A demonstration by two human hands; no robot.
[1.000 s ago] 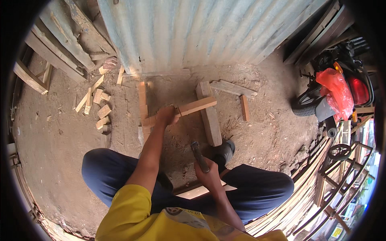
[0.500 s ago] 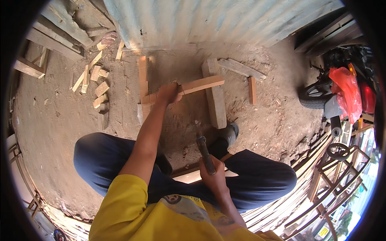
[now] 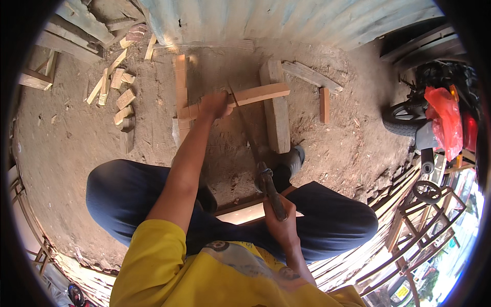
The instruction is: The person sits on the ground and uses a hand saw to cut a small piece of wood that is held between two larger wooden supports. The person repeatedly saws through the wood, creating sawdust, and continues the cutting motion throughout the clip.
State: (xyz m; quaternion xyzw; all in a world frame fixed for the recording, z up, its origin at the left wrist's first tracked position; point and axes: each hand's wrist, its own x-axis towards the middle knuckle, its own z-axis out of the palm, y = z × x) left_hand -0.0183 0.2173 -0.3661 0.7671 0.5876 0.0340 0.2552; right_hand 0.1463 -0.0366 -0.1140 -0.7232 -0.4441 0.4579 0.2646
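Observation:
My left hand point(image 3: 215, 105) is closed around a reddish wooden bar point(image 3: 263, 92), just left of where a saw meets it. The bar's right part rests across a thick grey wooden block point(image 3: 275, 120); its left end reaches further reddish wood pieces point(image 3: 181, 82) on the ground. In my right hand point(image 3: 281, 221) is the handle of the handsaw point(image 3: 247, 128), low between my knees. The narrow blade slants up and left from the handle, crossing the bar beside my left fingers. Its tip shows beyond the bar.
Cut wood offcuts point(image 3: 124, 99) lie scattered at the left. Right of the block are a grey plank point(image 3: 312, 75) and a short reddish piece point(image 3: 325, 105). Corrugated metal sheeting point(image 3: 291, 20) stands at the far side. A motorcycle with a red plastic bag point(image 3: 443, 123) is at the right.
The saw handle has moved slightly right and toward me. The blade, hard to see before, now shows clearly across the bar. My left hand keeps its hold; the whole view has shifted a little.

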